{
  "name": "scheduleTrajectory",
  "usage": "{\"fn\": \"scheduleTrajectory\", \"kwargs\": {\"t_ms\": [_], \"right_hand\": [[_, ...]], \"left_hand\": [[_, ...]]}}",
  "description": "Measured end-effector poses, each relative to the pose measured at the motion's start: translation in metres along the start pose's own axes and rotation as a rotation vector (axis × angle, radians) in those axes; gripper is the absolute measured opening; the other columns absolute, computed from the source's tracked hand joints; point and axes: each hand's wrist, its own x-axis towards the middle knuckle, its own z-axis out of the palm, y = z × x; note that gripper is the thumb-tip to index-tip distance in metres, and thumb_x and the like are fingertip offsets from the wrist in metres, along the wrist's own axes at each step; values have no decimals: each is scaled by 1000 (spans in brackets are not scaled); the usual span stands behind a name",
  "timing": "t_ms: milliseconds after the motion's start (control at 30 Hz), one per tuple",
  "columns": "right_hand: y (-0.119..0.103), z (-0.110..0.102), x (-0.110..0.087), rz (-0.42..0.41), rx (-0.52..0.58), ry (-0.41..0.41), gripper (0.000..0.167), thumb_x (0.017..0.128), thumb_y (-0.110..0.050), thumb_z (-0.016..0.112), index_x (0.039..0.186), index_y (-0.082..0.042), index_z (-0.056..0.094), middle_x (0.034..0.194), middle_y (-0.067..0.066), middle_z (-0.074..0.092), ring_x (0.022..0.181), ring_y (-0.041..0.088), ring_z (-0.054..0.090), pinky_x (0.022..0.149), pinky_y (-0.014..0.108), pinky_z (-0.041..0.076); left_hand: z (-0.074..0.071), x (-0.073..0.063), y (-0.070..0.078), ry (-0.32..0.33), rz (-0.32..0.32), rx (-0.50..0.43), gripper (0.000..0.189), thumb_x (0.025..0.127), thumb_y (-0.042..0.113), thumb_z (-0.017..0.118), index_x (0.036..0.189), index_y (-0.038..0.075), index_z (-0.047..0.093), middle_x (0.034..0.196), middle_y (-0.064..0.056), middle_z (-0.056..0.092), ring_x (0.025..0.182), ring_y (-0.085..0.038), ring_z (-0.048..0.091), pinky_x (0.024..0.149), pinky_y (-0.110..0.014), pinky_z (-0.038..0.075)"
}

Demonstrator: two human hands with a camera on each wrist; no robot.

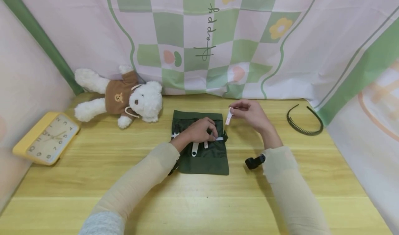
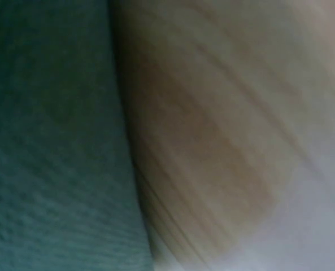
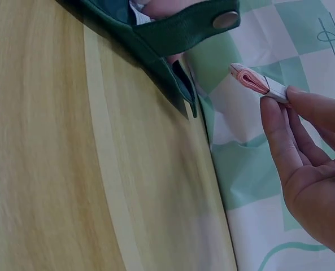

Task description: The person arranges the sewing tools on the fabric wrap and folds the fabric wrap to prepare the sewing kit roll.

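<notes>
From the front, bare worktop (image 1: 205, 207) leads to the pouch (image 1: 204, 165), whose middle the left hand (image 1: 201, 131) blocks. The toy (image 1: 120, 98) bars the far left, the curtain (image 1: 168, 30) the back; a gap lies between right hand (image 1: 250, 115) and headband (image 1: 303, 132).

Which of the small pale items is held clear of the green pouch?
The folded pink-and-white strip, pinched in the right hand; the other pale pieces, like the long white one, are at the pouch.
</notes>
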Motion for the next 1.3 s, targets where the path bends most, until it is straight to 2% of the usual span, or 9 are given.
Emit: {"fn": "scheduleTrajectory", "kwargs": {"t_ms": [133, 400, 667, 1067, 1300], "right_hand": [[0, 3, 1, 7, 5, -22, 28, 100, -5, 65, 121, 13, 62, 117, 26, 62, 91, 16, 69, 91, 45, 56], [4, 11, 5, 23, -47, -88, 27, 100, -7, 66, 120, 9, 64, 112, 23, 66, 91, 20, 70, 90, 51, 55], [10, 20, 8, 14, -106, -173, 25, 99, -4, 64, 120, 10, 64, 106, 23, 67, 90, 30, 70, 86, 46, 57], [15, 29, 10, 16, -132, -269, 18, 99, -1, 64, 114, 8, 67, 103, 22, 67, 91, 29, 70, 81, 35, 58], [17, 28, 11, 22, -166, -308, 17, 98, 1, 62, 112, 8, 68, 103, 22, 69, 91, 30, 68, 81, 35, 57]], "left_hand": [[0, -1, 1, -1, -4, -28, 8, 96, 11, 72, 96, 10, 80, 148, -11, 49, 143, -24, 39, 110, -41, 41], [0, 0, 0, -2, -9, -7, 7, 95, 12, 73, 99, 9, 79, 149, -12, 48, 142, -24, 40, 110, -40, 41], [0, 0, 0, 5, 6, -4, 6, 94, 12, 74, 97, 10, 79, 148, -12, 49, 143, -25, 39, 110, -41, 40], [0, 1, -1, 0, -6, -37, 7, 96, 11, 72, 98, 11, 79, 149, -12, 47, 142, -27, 40, 110, -41, 41], [1, 2, -2, -1, -13, -18, 8, 97, 12, 72, 100, 11, 79, 148, -11, 48, 141, -25, 40, 108, -41, 42]]}}
